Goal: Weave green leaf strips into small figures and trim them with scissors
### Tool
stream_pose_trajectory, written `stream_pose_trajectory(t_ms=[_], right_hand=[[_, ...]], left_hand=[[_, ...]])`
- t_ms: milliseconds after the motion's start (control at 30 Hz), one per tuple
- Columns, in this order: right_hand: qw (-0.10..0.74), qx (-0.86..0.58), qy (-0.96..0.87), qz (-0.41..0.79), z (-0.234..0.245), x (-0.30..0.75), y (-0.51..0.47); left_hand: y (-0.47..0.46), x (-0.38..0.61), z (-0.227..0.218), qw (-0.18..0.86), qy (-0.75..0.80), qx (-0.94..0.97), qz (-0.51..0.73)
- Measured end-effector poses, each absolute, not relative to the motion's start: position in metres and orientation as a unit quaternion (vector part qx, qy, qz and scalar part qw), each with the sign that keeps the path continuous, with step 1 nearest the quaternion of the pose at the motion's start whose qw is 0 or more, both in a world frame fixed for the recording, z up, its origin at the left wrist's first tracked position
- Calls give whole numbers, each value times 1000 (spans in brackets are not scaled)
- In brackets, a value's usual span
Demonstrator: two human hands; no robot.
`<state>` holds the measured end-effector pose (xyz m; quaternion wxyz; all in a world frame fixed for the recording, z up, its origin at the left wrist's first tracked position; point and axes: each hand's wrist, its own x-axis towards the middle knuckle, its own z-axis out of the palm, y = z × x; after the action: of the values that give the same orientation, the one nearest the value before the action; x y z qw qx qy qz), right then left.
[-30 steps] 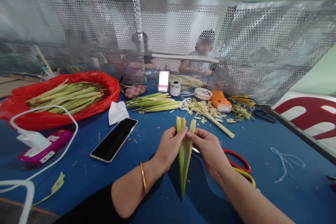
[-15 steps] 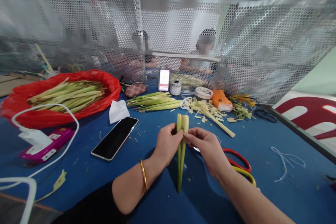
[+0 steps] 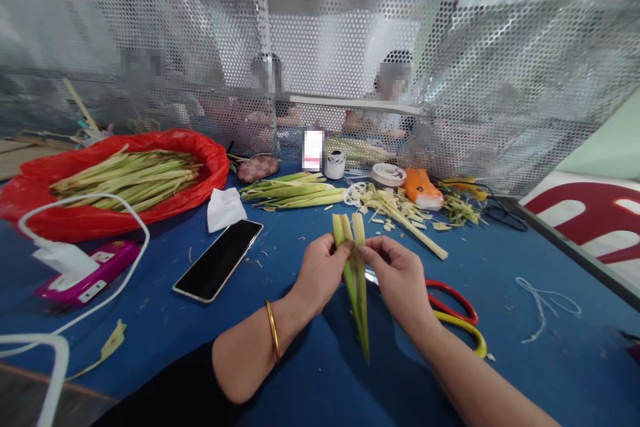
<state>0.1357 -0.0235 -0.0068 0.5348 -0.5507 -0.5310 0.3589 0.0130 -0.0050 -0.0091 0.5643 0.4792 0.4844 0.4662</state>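
My left hand (image 3: 320, 270) and my right hand (image 3: 397, 277) both pinch one folded green palm-leaf strip (image 3: 356, 280) above the blue table (image 3: 500, 360). The strip's cut ends stick up past my fingertips and its point hangs down toward me, leaning a little to the right. A gold bangle (image 3: 273, 330) sits on my left wrist. Red and yellow scissors (image 3: 457, 313) lie on the table just right of my right hand, partly hidden by it.
A black phone (image 3: 219, 259) lies left of my hands. A red bag of leaf strips (image 3: 120, 177), a pink power bank with white cable (image 3: 85, 267), a leaf bundle (image 3: 290, 190), trimmings (image 3: 400, 210) and an orange glue gun (image 3: 421, 188) lie farther back. People sit behind the perforated metal screen (image 3: 450, 80).
The leaf's two halves, spread apart a second ago, were pressed together; its lower tip has now swung to the right. Both hands keep their hold.
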Motion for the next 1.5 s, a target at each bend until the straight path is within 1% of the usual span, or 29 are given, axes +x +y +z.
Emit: stream_pose_trajectory(t_ms=[100, 167, 233, 333, 433, 600, 733, 900, 1067, 1233, 1367, 1500], right_hand=[[529, -562, -545, 328, -6, 135, -26], [524, -564, -554, 317, -6, 134, -27], [518, -565, -570, 296, -7, 134, -28], [512, -556, -612, 232, -7, 134, -31], [510, -541, -643, 181, -8, 134, -34], [528, -510, -663, 148, -7, 134, -40], [567, -478, -663, 103, -7, 134, -45], [631, -466, -618, 54, -3, 134, -52], [686, -422, -590, 61, 7, 133, -60], [744, -379, -548, 53, 20, 133, -68], [775, -344, -529, 40, 33, 136, -72], [817, -329, -471, 43, 52, 139, -76]], left_hand=[[-6, 14, -9, 592, 474, 451, 470], [-6, 15, -9, 589, 476, 455, 469], [-5, 14, -11, 562, 485, 475, 472], [-4, 12, -14, 515, 497, 512, 475], [-3, 11, -16, 505, 499, 527, 468], [-1, 11, -17, 473, 533, 536, 452], [-1, 11, -17, 448, 551, 550, 439], [1, 10, -21, 445, 547, 559, 436], [4, 9, -29, 425, 563, 571, 420], [7, 8, -31, 432, 579, 561, 404], [8, 7, -30, 400, 581, 590, 392], [10, 4, -30, 368, 585, 606, 393]])
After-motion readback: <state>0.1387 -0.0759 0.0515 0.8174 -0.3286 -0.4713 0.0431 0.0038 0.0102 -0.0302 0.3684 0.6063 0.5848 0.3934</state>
